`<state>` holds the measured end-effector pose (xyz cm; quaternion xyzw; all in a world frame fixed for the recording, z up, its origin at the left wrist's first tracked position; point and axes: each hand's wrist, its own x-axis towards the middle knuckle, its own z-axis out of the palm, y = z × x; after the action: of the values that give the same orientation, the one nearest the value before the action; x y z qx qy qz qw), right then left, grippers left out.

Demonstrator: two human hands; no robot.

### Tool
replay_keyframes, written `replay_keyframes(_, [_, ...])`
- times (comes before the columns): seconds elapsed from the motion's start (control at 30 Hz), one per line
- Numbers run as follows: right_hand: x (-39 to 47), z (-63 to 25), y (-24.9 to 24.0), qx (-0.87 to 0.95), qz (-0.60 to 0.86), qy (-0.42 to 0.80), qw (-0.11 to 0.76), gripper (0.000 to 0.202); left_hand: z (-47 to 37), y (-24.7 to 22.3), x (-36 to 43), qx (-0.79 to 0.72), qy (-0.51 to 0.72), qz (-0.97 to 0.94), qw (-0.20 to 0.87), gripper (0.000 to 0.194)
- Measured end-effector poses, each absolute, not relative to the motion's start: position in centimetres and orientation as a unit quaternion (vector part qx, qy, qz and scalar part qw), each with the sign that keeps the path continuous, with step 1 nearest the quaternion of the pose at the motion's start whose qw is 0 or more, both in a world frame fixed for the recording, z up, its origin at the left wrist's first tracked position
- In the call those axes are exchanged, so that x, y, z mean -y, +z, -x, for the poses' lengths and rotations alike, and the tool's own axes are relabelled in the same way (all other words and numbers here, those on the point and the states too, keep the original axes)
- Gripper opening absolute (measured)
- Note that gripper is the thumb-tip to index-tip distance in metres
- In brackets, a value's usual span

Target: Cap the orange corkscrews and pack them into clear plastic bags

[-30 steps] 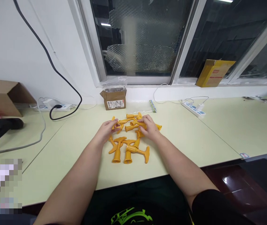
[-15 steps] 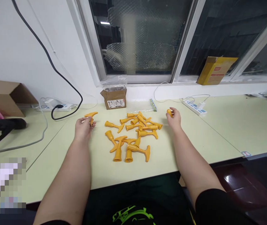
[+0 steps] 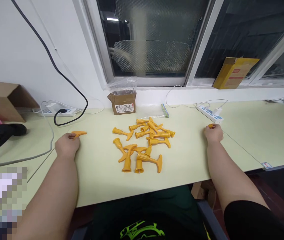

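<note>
Several yellow plastic pieces with T-shaped handles and ribbed, flared ends lie in a loose pile [image 3: 156, 134] mid-table. My left hand [image 3: 67, 145], left of the pile, is closed around a yellow T-handled piece [image 3: 79, 133]; its curved handle sticks out to the right and the rest is hidden by the fingers. Right of the pile, my right hand [image 3: 213, 134] is closed on another yellow piece [image 3: 210, 125], of which only a small part shows above the fingers.
A small open cardboard box [image 3: 124, 102] and a clear plastic bag [image 3: 154, 111] are at the wall. Power strips stand behind at left [image 3: 68, 112] and right [image 3: 209, 114]. A larger carton [image 3: 3, 100] and a black arm [image 3: 4, 130] are far left.
Both hands have moved outward, away from the pile, the left one leftward and the right one rightward, each with its yellow piece. The pile looks the same; the view has shifted slightly.
</note>
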<state>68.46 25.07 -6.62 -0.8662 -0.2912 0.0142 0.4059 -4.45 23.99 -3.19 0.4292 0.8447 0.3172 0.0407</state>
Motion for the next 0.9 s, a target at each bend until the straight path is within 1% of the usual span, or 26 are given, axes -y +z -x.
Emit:
replay_keyframes(0.07, [-25.3, -68.3, -6.7, 0.274, 0.896, 0.033, 0.348, 0.025, 4.2, -3.2, -24.1, -0.846, 0.314, -0.430, 0.028, 0.026])
replay_keyframes(0.1, [-25.3, -68.2, -6.7, 0.272, 0.899, 0.036, 0.341, 0.028, 4.1, -3.2, -24.1, -0.846, 0.312, -0.432, 0.023, 0.025])
replay_keyframes(0.17, [-25.3, -68.0, -6.7, 0.268, 0.895, 0.029, 0.355, 0.041, 4.0, -3.1, -24.1, -0.844, 0.306, -0.440, 0.016, 0.023])
replay_keyframes(0.23, [-25.0, -67.6, -6.6, 0.262, 0.883, 0.010, 0.389, 0.058, 3.9, -2.9, -24.0, -0.845, 0.296, -0.446, 0.016, 0.022])
replay_keyframes(0.3, [-24.6, -67.1, -6.3, 0.265, 0.869, -0.019, 0.419, 0.066, 3.5, -2.7, -23.8, -0.850, 0.289, -0.440, 0.015, 0.026])
replay_keyframes(0.37, [-24.3, -66.2, -5.9, 0.303, 0.836, -0.060, 0.453, 0.060, 2.8, -2.3, -23.6, -0.851, 0.297, -0.433, -0.009, 0.032])
replay_keyframes(0.43, [-24.1, -64.8, -5.4, 0.382, 0.773, -0.070, 0.502, 0.044, 1.8, -2.0, -23.5, -0.830, 0.322, -0.453, -0.052, 0.033])
replay_keyframes(0.5, [-24.0, -62.7, -5.0, 0.474, 0.693, -0.027, 0.542, 0.033, 0.6, -1.6, -23.3, -0.781, 0.341, -0.517, -0.080, 0.029])
replay_keyframes(0.53, [-24.0, -61.5, -4.8, 0.520, 0.659, -0.003, 0.544, 0.031, -0.2, -1.5, -23.2, -0.748, 0.344, -0.561, -0.080, 0.027])
replay_keyframes(0.57, [-23.9, -60.1, -4.6, 0.567, 0.626, 0.009, 0.535, 0.030, -1.1, -1.4, -23.1, -0.713, 0.344, -0.607, -0.069, 0.025])
replay_keyframes(0.67, [-23.5, -55.8, -4.3, 0.719, 0.514, 0.025, 0.467, 0.028, -4.5, -1.3, -22.8, -0.611, 0.354, -0.707, -0.017, 0.025])
replay_keyframes(0.73, [-23.3, -53.6, -4.3, 0.791, 0.454, 0.044, 0.408, 0.034, -6.9, -1.5, -22.5, -0.540, 0.345, -0.768, 0.009, 0.025])
replay_keyframes(0.83, [-23.0, -51.8, -4.5, 0.843, 0.435, 0.055, 0.312, 0.041, -9.9, -1.8, -22.2, -0.467, 0.321, -0.823, 0.052, 0.024])
replay_keyframes(0.9, [-23.0, -51.5, -4.6, 0.844, 0.451, 0.059, 0.284, 0.038, -11.0, -2.0, -22.3, -0.443, 0.304, -0.840, 0.079, 0.023])
